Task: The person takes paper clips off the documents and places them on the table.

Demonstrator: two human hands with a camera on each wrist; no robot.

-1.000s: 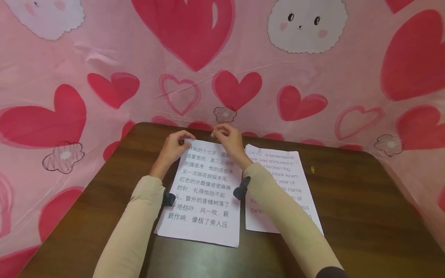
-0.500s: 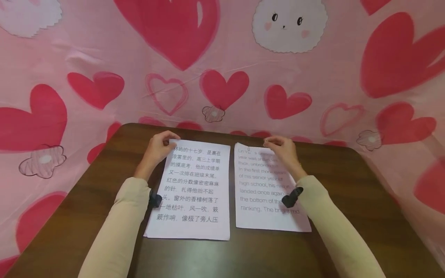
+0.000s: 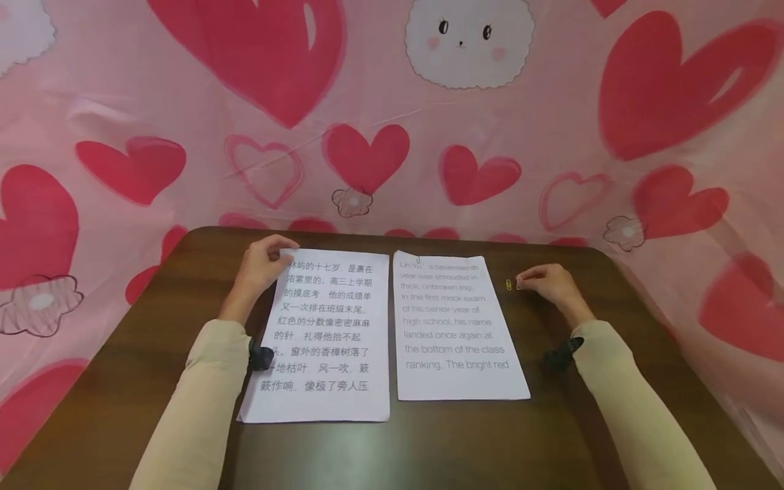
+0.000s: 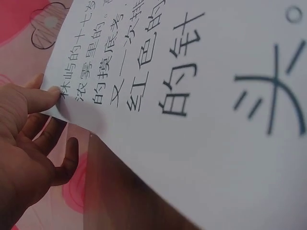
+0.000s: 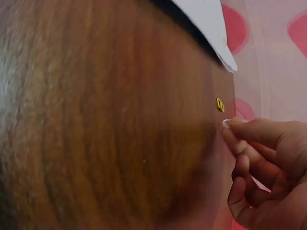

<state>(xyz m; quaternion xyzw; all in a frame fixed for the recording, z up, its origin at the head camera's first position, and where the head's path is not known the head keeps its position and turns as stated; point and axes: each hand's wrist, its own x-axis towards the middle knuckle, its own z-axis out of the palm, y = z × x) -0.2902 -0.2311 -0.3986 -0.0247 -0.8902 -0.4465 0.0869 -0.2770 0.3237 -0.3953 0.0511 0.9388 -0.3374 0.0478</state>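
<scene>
My left hand pinches the top left corner of a white stack of paper printed with large Chinese characters. In the left wrist view its thumb lies on the printed face, with fingers behind the sheet. Off to the right, my right hand pinches a small white paper clip between thumb and forefinger, low over the table. A yellow paper clip lies on the wood just left of those fingertips. Between the hands rests a second white stack with English text.
A small dark clip sits at the top edge of the English stack. Both stacks lie side by side on a dark brown wooden table. Behind the table's far edge hangs a pink cloth with red hearts.
The right hand has moved right from the top of the Chinese stack, across the English one, to beside the yellow paper clip. The left hand keeps its corner; the head view has turned right.
</scene>
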